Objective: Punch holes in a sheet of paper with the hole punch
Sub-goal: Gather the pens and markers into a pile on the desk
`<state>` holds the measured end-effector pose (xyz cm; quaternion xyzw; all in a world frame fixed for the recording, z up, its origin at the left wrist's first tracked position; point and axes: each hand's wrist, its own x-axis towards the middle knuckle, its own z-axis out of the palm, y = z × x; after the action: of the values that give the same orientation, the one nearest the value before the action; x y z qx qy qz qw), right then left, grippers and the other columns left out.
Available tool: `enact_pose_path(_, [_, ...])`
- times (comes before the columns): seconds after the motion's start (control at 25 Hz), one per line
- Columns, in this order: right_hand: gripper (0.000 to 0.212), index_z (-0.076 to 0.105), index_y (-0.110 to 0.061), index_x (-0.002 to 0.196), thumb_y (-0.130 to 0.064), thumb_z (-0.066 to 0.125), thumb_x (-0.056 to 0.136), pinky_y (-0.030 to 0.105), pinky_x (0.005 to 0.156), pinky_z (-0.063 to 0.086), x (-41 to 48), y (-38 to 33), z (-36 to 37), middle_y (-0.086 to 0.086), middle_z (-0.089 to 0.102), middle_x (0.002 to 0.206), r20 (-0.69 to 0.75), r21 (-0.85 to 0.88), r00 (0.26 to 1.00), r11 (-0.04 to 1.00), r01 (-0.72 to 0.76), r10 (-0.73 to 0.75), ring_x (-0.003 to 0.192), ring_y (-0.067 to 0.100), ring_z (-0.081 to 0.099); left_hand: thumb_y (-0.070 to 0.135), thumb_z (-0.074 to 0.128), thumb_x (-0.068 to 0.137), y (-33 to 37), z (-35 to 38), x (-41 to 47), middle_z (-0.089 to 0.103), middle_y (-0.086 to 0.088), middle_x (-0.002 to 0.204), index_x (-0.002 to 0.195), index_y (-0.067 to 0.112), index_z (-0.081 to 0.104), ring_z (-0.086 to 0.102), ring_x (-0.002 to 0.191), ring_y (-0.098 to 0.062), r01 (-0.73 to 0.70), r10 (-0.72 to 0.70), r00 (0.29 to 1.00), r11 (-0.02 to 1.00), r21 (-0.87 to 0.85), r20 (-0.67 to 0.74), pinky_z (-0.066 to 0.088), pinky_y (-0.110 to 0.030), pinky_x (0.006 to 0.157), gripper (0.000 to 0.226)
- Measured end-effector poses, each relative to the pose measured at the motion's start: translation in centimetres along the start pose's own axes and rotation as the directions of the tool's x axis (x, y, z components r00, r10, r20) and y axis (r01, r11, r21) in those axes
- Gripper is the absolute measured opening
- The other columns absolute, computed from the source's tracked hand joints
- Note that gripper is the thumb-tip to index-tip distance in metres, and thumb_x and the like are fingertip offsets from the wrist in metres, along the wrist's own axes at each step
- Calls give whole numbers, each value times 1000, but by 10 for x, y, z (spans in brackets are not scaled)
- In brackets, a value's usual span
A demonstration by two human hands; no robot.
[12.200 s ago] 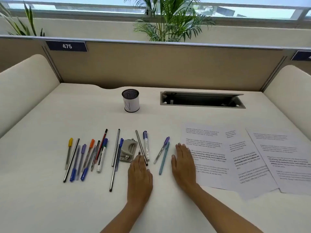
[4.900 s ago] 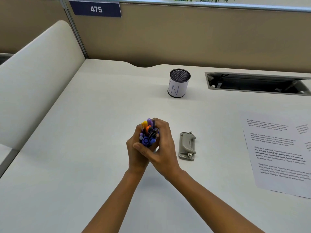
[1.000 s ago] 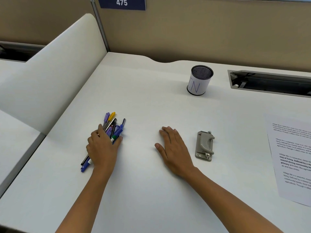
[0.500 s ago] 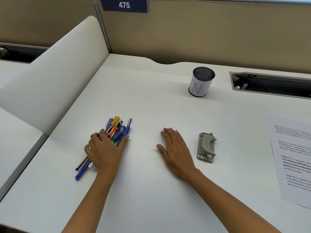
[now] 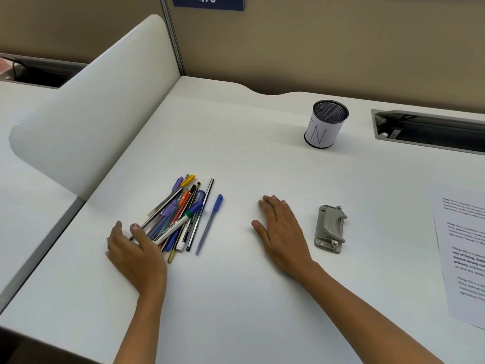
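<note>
White desk [image 5: 236, 298] carries both bare hands nearest to the viewer. The left hand [image 5: 136, 254] is blurred, its fingers loose and holding nothing, at the near end of a pile of pens [image 5: 178, 214]. Whether it touches them cannot be told. The right hand [image 5: 282, 232] lies flat on the desk with straight fingers and grips nothing.

Just to the right of it, but apart from it, lies the grey hole punch [image 5: 330, 228], with its lever down. It looks like a small rigid metal tool, probably heavy for its size, and it should not slip in the fingers. A good hold would be on the two long sides of the base, leaving the lever free for pressing. Further right, well apart from the punch, a printed sheet of paper [image 5: 462, 253] lies flat and is cut by the picture's edge. It is thin, light and floppy, and probably slides easily on this smooth top. It is best pinched at its left edge, which is nearest to the punch.

Behind stand a mesh pen cup [image 5: 326, 124] and a cable slot [image 5: 430, 132].

Half a second before, the left hand covered the pens. Now it has drawn back, the pile is uncovered, and one blue pen [image 5: 208, 224] lies apart on the right. The right hand and the punch have not moved.
</note>
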<state>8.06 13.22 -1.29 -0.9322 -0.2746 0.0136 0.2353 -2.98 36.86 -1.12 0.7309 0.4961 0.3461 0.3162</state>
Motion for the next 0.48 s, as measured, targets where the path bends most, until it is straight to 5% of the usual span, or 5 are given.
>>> enact_pose_path(0.24, [53,34,-14,146,-42,33,101,30,124,6,0,-1,-2,-2,29,156,-2,17,1000,1000,1,-1,148,14,18,26,27,102,23,18,-12,45,-15,138,138,8,42,43,127,-23,131,-144,990,932,-337,-14,32,-19,96,43])
enact_pose_path(0.48, [54,34,-14,147,-42,33,101,28,123,4,-1,-1,-1,-2,29,156,-6,32,1000,999,-5,5,148,13,18,24,28,101,39,38,-24,45,-15,138,136,5,44,43,127,-23,130,-154,988,904,-407,-28,33,-18,98,42])
